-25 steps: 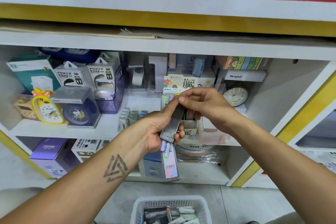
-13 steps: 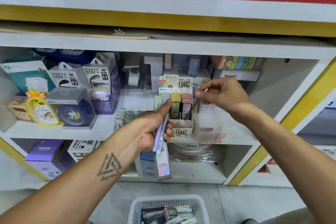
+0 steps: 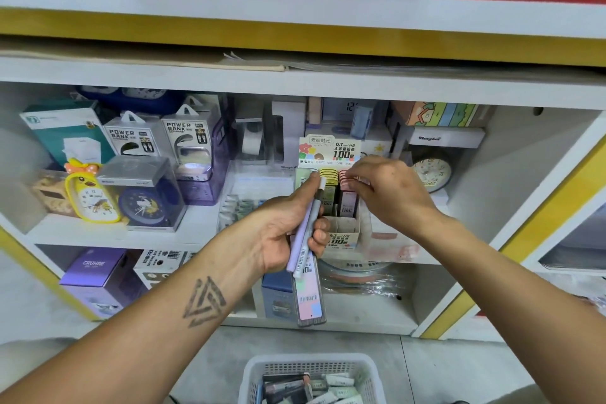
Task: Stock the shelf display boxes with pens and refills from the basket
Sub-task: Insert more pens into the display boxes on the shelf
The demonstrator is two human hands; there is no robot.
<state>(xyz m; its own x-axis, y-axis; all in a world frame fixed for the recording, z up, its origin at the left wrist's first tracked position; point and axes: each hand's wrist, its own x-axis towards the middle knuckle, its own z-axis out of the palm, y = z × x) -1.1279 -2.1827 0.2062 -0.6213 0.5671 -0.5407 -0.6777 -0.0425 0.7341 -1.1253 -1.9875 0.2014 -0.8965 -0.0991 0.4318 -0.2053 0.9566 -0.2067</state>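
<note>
While the display box (image 3: 341, 233) stands mid-frame on the shelf (image 3: 98, 233), the right hand (image 3: 390, 193) reaches over its pink row, fingertips pinched together; what they hold is hidden. The left hand (image 3: 288, 233), raised just left, grips pens (image 3: 305, 239) and a flat refill pack (image 3: 310, 298). At bottom centre sits the basket (image 3: 311, 367).

The right hand (image 3: 390, 193) covers the pink row of refill cases in the display box (image 3: 341, 233), and whether its fingertips pinch one cannot be told. The left hand (image 3: 288, 233) hides the box's left column and the upper part of the flat refill packs (image 3: 310, 298) hanging below it. The basket (image 3: 311, 377) is cut off by the bottom edge, its contents too small to identify. The boxes at the back of the shelf (image 3: 98, 229) are blurred.
</note>
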